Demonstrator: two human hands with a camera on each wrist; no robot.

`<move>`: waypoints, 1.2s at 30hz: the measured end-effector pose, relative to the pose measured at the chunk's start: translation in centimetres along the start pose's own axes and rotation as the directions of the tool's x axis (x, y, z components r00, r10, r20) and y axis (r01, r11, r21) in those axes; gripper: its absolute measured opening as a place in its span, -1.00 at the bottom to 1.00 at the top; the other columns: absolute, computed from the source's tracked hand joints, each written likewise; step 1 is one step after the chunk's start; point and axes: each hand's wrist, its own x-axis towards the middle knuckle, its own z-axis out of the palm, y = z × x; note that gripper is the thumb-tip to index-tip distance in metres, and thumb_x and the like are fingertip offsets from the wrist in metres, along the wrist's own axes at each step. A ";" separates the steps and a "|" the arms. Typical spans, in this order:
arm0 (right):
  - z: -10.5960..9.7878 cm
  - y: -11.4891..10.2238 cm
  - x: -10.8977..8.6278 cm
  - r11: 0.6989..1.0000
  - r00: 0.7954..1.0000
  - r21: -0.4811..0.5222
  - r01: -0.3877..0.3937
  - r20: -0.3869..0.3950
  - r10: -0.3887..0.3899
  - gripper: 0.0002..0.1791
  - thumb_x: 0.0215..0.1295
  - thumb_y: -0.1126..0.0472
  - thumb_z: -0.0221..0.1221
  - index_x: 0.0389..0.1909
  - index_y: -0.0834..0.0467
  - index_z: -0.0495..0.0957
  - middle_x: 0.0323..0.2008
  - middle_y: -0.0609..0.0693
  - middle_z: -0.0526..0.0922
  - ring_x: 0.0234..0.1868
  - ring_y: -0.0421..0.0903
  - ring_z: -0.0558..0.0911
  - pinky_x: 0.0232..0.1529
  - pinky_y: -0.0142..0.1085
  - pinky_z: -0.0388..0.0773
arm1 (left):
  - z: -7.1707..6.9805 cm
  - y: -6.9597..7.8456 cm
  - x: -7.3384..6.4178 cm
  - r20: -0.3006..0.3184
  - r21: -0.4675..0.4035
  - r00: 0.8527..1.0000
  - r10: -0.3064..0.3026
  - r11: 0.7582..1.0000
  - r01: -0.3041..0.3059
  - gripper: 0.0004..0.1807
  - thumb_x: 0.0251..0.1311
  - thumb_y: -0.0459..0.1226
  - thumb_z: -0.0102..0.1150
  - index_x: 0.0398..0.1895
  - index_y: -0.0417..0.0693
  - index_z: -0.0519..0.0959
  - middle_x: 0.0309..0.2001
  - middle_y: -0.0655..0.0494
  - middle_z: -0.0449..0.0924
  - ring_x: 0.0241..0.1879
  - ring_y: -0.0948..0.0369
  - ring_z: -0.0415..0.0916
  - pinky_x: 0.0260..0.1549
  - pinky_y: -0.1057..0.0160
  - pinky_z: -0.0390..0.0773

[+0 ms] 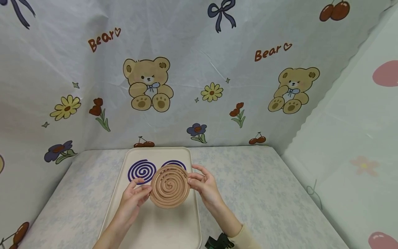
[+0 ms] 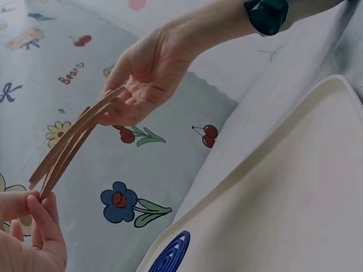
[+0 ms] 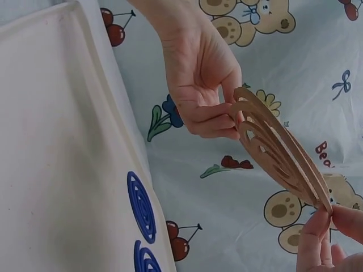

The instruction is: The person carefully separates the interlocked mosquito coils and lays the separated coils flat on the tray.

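Observation:
Over the tray, both hands hold up a round, tan-brown mosquito coil (image 1: pixel 169 186) wound in a tight spiral. My left hand (image 1: pixel 134 200) pinches its left edge between thumb and fingers. On the opposite edge, my right hand (image 1: pixel 205 188) pinches it the same way. Seen nearly edge-on in the left wrist view, the brown coil (image 2: pixel 76 139) shows thin strips standing apart from each other. Gaps between its turns show in the right wrist view. Two blue spiral coils lie on the tray behind: the left blue coil (image 1: pixel 142 171) and the right blue coil (image 1: pixel 177 163), partly hidden by the brown one.
The cream rectangular tray (image 1: pixel 195 221) with a raised rim lies on a grey-white marbled table (image 1: pixel 248 193). Cloth printed with bears and flowers (image 1: pixel 186 45) hangs behind and at the sides. A dark device (image 1: pixel 220 241) sits at the right wrist.

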 end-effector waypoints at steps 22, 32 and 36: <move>1.1 -0.5 -0.9 0.998 0.998 0.058 -0.036 -0.054 0.039 -0.45 0.19 0.55 0.08 0.21 0.29 0.22 -0.41 -0.20 0.70 -0.38 -0.30 0.67 -0.30 -0.46 0.64 | 0.0 0.5 -0.2 0.019 0.028 0.985 0.174 0.984 -0.174 -0.67 0.10 -0.60 0.06 -0.30 -0.01 0.29 -0.39 0.30 0.61 -0.34 0.40 0.57 -0.29 0.48 0.61; 1.3 -0.4 -1.2 1.000 0.997 -0.019 0.004 -0.082 -0.005 -0.37 0.15 0.52 0.14 0.26 0.27 0.21 -0.43 -0.19 0.70 -0.43 -0.27 0.67 -0.28 -0.41 0.66 | 0.1 0.7 -0.2 -0.011 -0.010 0.989 0.148 0.989 -0.148 -0.67 0.12 -0.62 0.06 -0.35 -0.01 0.27 -0.43 0.30 0.61 -0.37 0.41 0.57 -0.32 0.49 0.62; 1.3 -0.3 -1.2 0.999 0.995 -0.041 -0.011 -0.096 0.007 -0.35 0.11 0.53 0.16 0.26 0.28 0.23 -0.46 -0.19 0.69 -0.44 -0.27 0.67 -0.27 -0.41 0.66 | 0.1 0.7 -0.2 -0.020 0.005 0.989 0.150 0.989 -0.150 -0.66 0.10 -0.63 0.03 -0.38 -0.02 0.25 -0.44 0.31 0.61 -0.37 0.42 0.57 -0.32 0.49 0.62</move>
